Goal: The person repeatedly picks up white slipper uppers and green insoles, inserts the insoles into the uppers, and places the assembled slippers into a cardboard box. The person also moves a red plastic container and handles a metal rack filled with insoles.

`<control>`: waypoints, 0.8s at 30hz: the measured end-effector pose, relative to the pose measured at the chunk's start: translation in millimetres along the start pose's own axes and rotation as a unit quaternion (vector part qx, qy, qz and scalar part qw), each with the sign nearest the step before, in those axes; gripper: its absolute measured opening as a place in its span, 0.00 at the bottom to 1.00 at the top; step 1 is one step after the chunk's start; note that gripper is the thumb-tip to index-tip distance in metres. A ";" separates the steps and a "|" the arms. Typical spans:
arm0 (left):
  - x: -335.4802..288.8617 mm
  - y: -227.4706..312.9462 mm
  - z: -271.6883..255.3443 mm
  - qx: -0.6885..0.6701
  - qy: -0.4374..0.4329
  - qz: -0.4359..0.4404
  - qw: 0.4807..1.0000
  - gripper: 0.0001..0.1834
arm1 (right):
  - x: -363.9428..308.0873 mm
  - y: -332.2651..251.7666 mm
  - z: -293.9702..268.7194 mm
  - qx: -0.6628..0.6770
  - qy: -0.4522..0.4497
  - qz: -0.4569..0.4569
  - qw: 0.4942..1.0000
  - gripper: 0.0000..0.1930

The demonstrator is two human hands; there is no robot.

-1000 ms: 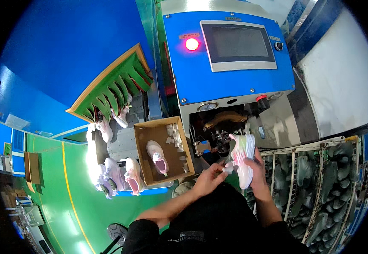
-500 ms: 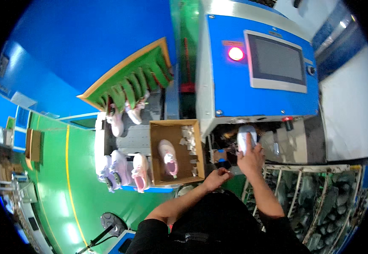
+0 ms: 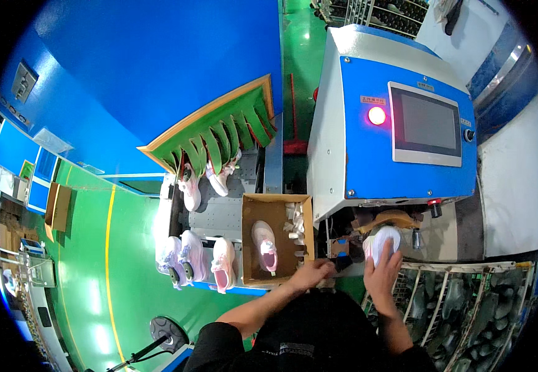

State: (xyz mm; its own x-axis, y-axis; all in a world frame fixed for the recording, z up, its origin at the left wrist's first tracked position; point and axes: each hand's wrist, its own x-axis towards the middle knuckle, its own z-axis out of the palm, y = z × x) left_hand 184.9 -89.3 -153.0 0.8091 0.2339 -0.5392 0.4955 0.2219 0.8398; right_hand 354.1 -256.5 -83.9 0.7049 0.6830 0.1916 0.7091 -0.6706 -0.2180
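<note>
My right hand (image 3: 383,268) grips a white shoe (image 3: 385,240) below the front of the blue machine (image 3: 331,155). The shoe's pale sole faces up, with my fingers laid along it, and a pinkish edge shows at its left. A curved tan pad (image 3: 390,219) sits just beyond the shoe, under the machine's head. My left hand (image 3: 315,273) is closed in front of the cardboard box (image 3: 309,229), beside a small black part of the machine (image 3: 342,263). Its fingertips are pressed together, and whatever lies between them is too small to make out.
Inside the box are a pink-and-white shoe (image 3: 264,243) and white scraps (image 3: 295,220). Several shoes stand on the conveyor (image 3: 213,218) at left, some beneath green strip curtains (image 3: 219,146). A rack of dark shoe lasts (image 3: 461,304) is at lower right. The machine's lamp (image 3: 376,115) glows red.
My right hand has drawn the shoe back toward me from under the machine's head, and its sole tilts more. My left hand stays low, near the box. The whole view has shifted.
</note>
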 end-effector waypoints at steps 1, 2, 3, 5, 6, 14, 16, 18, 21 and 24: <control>8.2 -2.6 10.6 -0.018 -0.051 0.019 0.998 0.23 | -15.0 -0.3 -4.5 0.009 0.016 0.018 1.000 0.40; 11.4 4.3 23.4 -0.090 -0.104 -0.024 0.990 0.25 | -31.6 0.0 -9.2 0.017 0.032 0.040 0.999 0.39; 11.5 17.0 36.6 -0.156 -0.159 -0.069 0.972 0.27 | -45.8 -0.1 -16.6 0.024 0.052 0.067 0.996 0.38; 17.0 17.8 50.7 -0.257 -0.266 -0.128 0.920 0.33 | -77.0 -0.2 -52.1 -0.005 -0.031 -0.001 0.999 0.36; 19.5 2.0 60.3 -0.294 -0.316 -0.145 0.890 0.36 | -90.3 0.7 -66.2 -0.022 -0.071 -0.025 0.997 0.34; -8.3 -22.1 56.0 -0.167 -0.309 -0.223 0.909 0.24 | -54.4 44.7 -19.7 0.646 -0.191 0.369 0.640 0.47; -12.6 -42.4 47.6 -0.061 -0.268 -0.162 0.948 0.24 | -22.2 1.0 -39.6 0.748 -0.152 0.367 0.531 0.38; -36.2 10.0 51.1 -0.126 -0.208 -0.251 0.937 0.24 | -39.2 -11.1 21.3 0.778 -0.042 0.345 0.523 0.41; -45.7 20.5 36.7 -0.099 -0.161 -0.219 0.957 0.25 | -67.7 -15.1 -20.4 0.645 -0.062 0.231 0.726 0.43; -36.1 18.0 43.3 -0.016 -0.176 -0.175 0.968 0.25 | -142.4 33.1 -36.9 0.530 -0.045 0.109 0.840 0.40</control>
State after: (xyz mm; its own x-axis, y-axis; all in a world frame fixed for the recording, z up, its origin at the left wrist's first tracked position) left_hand 178.3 -134.8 -115.6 0.6536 -0.1976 -0.7305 0.7535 0.2606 0.6036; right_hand 277.9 -386.6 -83.2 0.7772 0.6287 -0.0250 0.1148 -0.1808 -0.9768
